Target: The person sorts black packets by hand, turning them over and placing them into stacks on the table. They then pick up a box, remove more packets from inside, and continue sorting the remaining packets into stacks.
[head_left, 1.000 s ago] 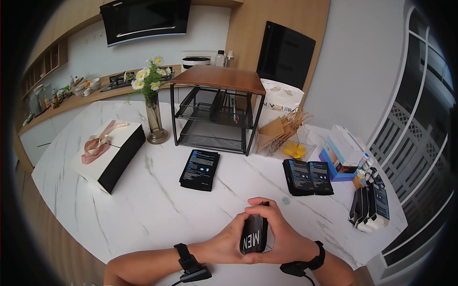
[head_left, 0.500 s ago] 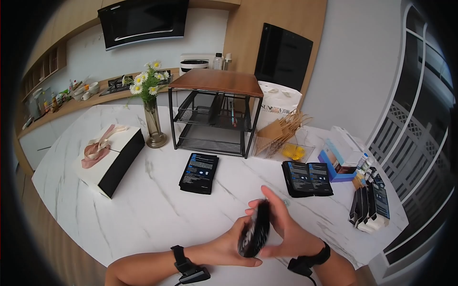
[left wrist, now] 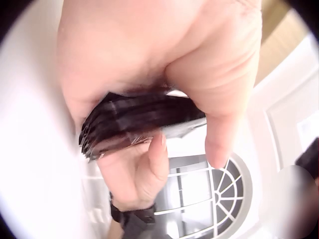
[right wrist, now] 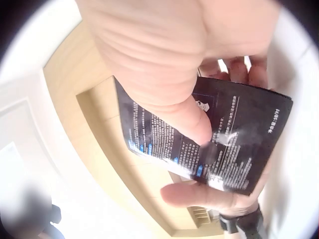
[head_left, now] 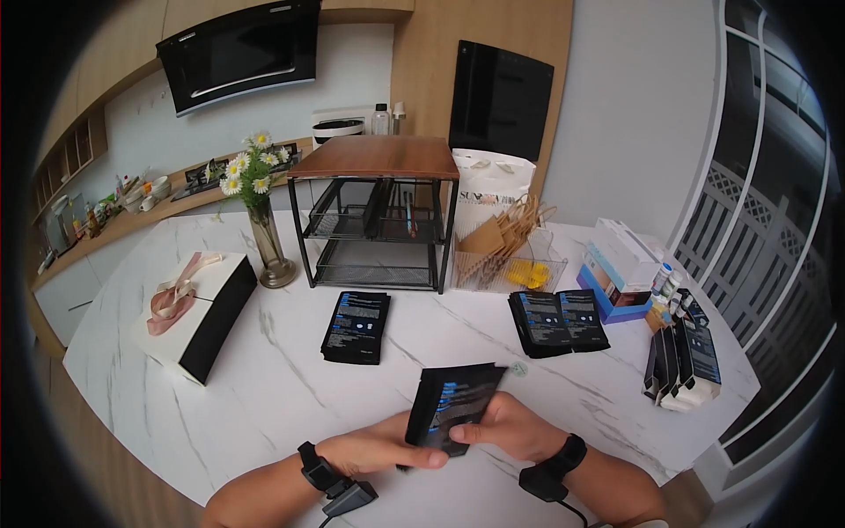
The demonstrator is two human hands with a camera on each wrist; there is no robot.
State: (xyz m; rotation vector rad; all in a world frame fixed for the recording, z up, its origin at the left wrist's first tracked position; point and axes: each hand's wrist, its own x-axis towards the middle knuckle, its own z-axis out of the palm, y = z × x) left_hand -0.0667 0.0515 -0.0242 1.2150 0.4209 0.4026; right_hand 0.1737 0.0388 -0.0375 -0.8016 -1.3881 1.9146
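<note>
In the head view a stack of flat black packets (head_left: 453,400) with blue and white print is held low over the near side of the table. My left hand (head_left: 374,447) grips it by its lower left edge, the thumb along the bottom. My right hand (head_left: 521,429) pinches it from the right, its thumb laid across the printed face. Several layered edges of the packets (left wrist: 144,117) show in the left wrist view. The right wrist view shows the printed face close up, with my right fingers partly hidden behind the packets (right wrist: 244,134).
On the marble-patterned table lie a packet pile (head_left: 356,327) and a double pile (head_left: 559,322). Black boxes (head_left: 685,365) stand at the right edge. Behind are a mesh shelf (head_left: 374,158), a flower vase (head_left: 271,246) and a clear bin (head_left: 546,273). A ribboned box (head_left: 189,312) sits left.
The packets have turned in my hands from edge-on, with "MEN" showing, to the blue-printed face. My right hand moved from around their edge to pinching the face. The head view shifted slightly.
</note>
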